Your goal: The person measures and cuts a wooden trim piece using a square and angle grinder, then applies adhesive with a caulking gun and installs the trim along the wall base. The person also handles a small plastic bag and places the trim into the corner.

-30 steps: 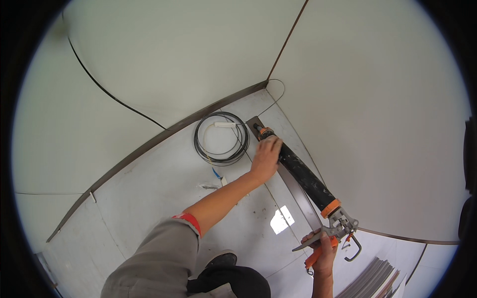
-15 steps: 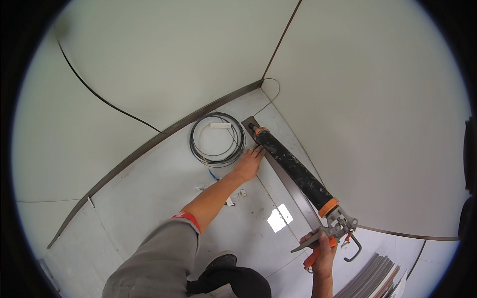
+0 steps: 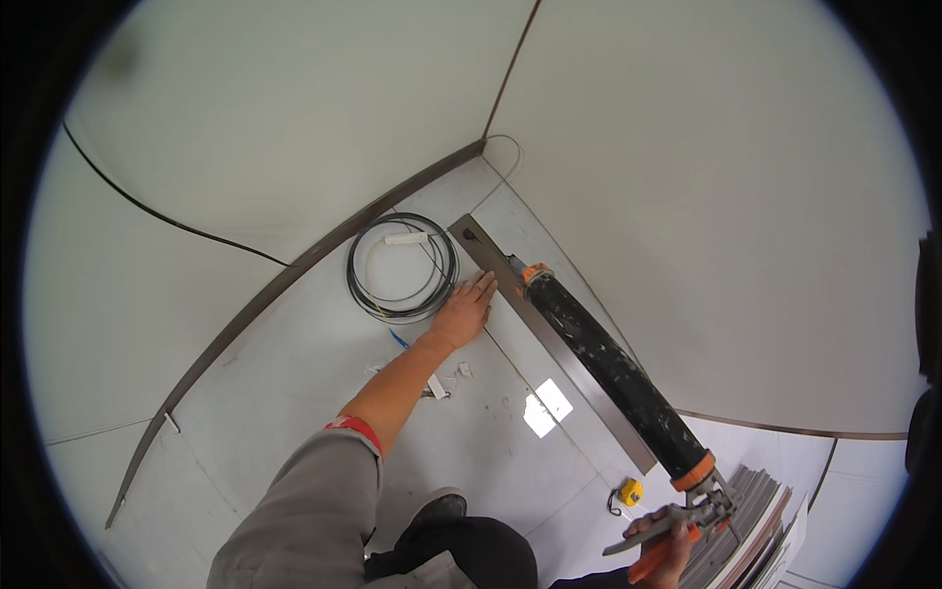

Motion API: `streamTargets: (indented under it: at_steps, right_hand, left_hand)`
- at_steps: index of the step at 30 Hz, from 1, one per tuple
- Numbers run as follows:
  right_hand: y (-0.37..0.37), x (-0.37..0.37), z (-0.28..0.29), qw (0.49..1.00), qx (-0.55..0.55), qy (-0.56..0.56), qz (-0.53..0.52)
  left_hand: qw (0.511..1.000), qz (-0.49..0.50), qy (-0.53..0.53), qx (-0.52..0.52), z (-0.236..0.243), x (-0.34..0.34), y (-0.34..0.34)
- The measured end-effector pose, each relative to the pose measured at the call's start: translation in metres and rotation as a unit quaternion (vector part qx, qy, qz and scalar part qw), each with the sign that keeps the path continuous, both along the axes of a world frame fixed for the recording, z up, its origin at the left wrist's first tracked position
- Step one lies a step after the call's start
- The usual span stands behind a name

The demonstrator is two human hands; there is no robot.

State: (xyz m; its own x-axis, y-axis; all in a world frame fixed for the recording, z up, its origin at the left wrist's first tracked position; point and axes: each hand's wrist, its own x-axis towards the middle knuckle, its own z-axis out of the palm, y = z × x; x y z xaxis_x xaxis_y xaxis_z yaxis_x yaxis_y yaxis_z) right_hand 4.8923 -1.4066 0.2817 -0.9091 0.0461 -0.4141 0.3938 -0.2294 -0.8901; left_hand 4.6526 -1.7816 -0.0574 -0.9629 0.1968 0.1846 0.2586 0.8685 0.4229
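While white walls rise on the far and right sides, the pale floor [image 3: 294, 412] spreads below, and a long grey metal strip [image 3: 549, 339] lies on it along the right wall. Over that strip slants a black caulking gun [image 3: 613, 368], its orange nozzle end at the far tip and its handle at the near right. A coil of black cable [image 3: 402, 267] sits on the floor just left of the strip's far end. The left hand [image 3: 465, 310] rests flat, fingers straight and spread a little, fingertips touching the strip's edge. The right hand [image 3: 667, 545] is closed around the gun's orange trigger handle. A small yellow tape measure [image 3: 630, 491] lies near it.
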Motion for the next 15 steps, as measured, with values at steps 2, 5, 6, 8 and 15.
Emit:
streamTargets:
  at_steps: [2, 5, 6, 8, 15]
  right_hand:
    - [-0.004, 0.012, 0.007, 0.999, 0.043, 0.006, -0.032]
    - [-0.005, 0.017, 0.008, 0.997, 0.056, 0.005, -0.042]
    - [0.0, 0.018, 0.004, 0.998, 0.031, -0.007, -0.045]
    - [0.012, 0.023, -0.012, 0.998, -0.014, -0.03, -0.056]
    - [0.001, 0.022, -0.035, 0.986, 0.049, -0.072, -0.144]
  left_hand:
    - [1.0, 0.002, -0.016, -0.009, 0.0, 0.002, -0.006]
    - [1.0, -0.001, -0.017, -0.018, -0.004, 0.001, -0.009]
    - [1.0, -0.001, -0.015, -0.019, -0.006, 0.002, -0.01]
    - [0.999, -0.009, -0.014, -0.029, -0.007, -0.001, -0.004]
    - [0.999, -0.012, 0.015, -0.044, -0.004, 0.0, -0.006]
